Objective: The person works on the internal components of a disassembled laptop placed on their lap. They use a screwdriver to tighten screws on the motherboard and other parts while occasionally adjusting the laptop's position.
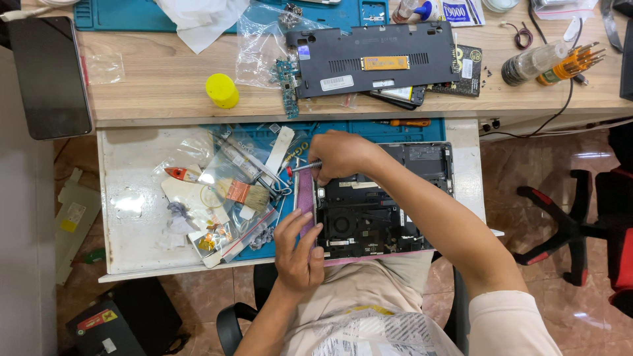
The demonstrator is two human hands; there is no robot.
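Two hands were busy over the open laptop (pixel 382 211), which lay on the blue mat (pixel 409 130) on the pull-out shelf (pixel 132 198), close to your body. Your right hand (pixel 339 155) was curled tight around a screwdriver (pixel 304 167) with a shiny metal shaft and a small red end, held sideways at the laptop's far left corner. Your left hand (pixel 298 249) rested on the near left edge of the laptop, fingers bent and pressing down, holding nothing.

The inside of the laptop looked dark and bumpy, with a round fan and flat black parts. If the screwdriver slipped, its hard tip could have scratched those soft parts. If your left hand let go, the laptop could have slid on the smooth mat. A tiny screw could have rolled away into the mess beside you and been lost.

That mess was a pile of crinkly clear plastic bags (pixel 217 178), with a brush (pixel 247 194) that had a wooden handle and stiff pale hairs. Up on the wooden desk (pixel 165 92) lay the black bottom cover (pixel 372 59), flat and hard, and a round yellow cap (pixel 221 90), smooth and bright. A dark phone (pixel 49 76) lay flat at the far left.
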